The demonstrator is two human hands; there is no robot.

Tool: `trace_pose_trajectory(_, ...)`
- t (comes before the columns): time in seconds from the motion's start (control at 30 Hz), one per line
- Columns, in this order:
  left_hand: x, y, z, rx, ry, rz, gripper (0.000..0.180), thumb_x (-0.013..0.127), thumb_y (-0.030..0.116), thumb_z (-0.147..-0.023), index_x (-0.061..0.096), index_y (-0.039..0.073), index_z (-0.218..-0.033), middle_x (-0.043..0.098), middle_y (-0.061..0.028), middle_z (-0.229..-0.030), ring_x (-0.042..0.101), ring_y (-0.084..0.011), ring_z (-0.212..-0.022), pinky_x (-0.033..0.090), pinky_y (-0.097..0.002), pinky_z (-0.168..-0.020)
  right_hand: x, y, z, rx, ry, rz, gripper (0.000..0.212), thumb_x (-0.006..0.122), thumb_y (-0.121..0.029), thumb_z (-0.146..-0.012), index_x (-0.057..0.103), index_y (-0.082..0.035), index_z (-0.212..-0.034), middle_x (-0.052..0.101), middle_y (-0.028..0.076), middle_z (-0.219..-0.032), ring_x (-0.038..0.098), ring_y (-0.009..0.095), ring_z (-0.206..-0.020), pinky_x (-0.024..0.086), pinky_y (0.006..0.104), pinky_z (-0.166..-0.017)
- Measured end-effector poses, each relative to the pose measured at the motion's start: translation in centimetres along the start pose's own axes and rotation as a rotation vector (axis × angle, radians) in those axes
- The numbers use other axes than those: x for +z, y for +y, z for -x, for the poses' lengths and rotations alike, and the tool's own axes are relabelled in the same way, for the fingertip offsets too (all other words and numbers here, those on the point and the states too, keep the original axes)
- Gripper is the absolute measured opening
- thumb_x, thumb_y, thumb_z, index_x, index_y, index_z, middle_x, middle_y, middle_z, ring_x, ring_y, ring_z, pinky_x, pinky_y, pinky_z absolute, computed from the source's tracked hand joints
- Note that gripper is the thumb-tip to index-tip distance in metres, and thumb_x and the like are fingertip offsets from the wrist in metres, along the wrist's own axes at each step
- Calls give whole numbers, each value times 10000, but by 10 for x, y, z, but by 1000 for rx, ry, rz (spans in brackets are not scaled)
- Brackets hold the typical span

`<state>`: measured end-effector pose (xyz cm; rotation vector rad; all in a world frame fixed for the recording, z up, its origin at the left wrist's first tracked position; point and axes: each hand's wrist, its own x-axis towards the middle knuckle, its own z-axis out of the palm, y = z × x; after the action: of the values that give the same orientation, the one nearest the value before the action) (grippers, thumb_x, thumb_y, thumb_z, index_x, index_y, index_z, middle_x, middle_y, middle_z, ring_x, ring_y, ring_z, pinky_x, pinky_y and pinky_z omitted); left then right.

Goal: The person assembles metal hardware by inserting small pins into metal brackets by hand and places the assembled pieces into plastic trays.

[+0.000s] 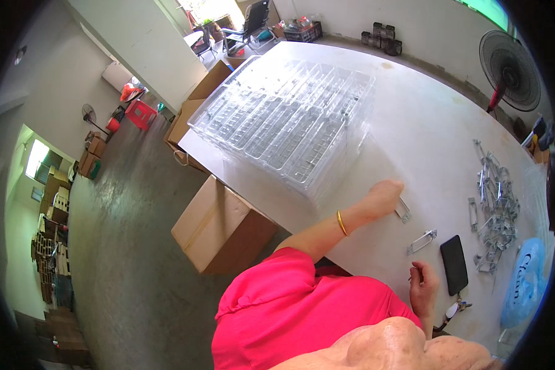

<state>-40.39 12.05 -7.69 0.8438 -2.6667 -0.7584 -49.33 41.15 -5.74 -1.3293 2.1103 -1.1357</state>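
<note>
My left hand (385, 197), with a gold bangle at its wrist, is closed at the middle of the white table. A small metal wire-frame piece (403, 211) sticks out from under its fingers, which are mostly hidden. Nearer to me lies another long metal wire-frame piece (422, 242), apart from both hands. My right hand (423, 288) rests at the table's near edge with its fingers curled. Something small and dark may be between those fingers, too small to name. Beside it lies a black phone (454, 265) with keys (456, 308) below.
A stack of clear plastic trays (277, 163) with long compartments stands at the far left of the table (413, 92). Several metal pieces (496, 209) are heaped on the right, by a blue plastic package (524, 280). Cardboard boxes (219, 228) and a fan (509, 71) stand around the table.
</note>
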Motion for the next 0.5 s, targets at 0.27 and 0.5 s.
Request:
trace_pose_trajectory(0.27,-14,-4,10,30,-15,-93,83,639,4,-783,668,8,-861,708,-219,-859,697,-430,-862,557,-508,-749,7,13,8,-19,-40,-59,133,653,-13,-937,680,-8,-1067,682,88,-835,634,144,-699,502,302,-621)
trace_pose_trajectory(0.5,-26,2,27,81,-130,-141,113,720,141,-828,689,35,-852,710,-200,-874,705,-395,-861,564,-474,-749,9,23,12,9,-52,-50,145,649,-11,-923,671,-3,-1066,681,144,-890,665,237,-730,524,350,-676)
